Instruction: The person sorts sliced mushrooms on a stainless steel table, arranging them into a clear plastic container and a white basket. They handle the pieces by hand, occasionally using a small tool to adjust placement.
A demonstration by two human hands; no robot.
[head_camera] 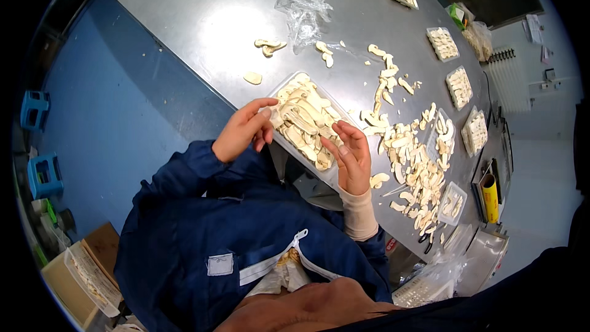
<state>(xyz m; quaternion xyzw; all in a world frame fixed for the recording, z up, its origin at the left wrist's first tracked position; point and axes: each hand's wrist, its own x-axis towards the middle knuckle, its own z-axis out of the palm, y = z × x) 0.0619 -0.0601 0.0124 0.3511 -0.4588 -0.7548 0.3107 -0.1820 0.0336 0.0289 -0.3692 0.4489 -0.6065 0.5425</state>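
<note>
A clear plastic tray (339, 109) filled with pale dried mushroom slices (302, 117) lies at the metal table's near edge. My left hand (249, 127) is at the tray's left end, fingers apart and curled, with the fingertips by the outermost slices. Over the right side of the tray is my right hand (351, 154), its fingers spread and bent close to the slices. Neither hand plainly grips anything. A loose heap of slices (415, 166) spreads to the right, with a partly filled tray (435, 136) and a small tray (452, 203) beside it.
Crumpled clear film (304, 14) and a few stray slices (269, 47) lie beyond the tray. Several filled trays (459, 86) line the table's far right. Black-handled scissors (427, 242) and a yellow roll (490, 198) are at the right. Blue stools (45, 175) stand on the blue floor.
</note>
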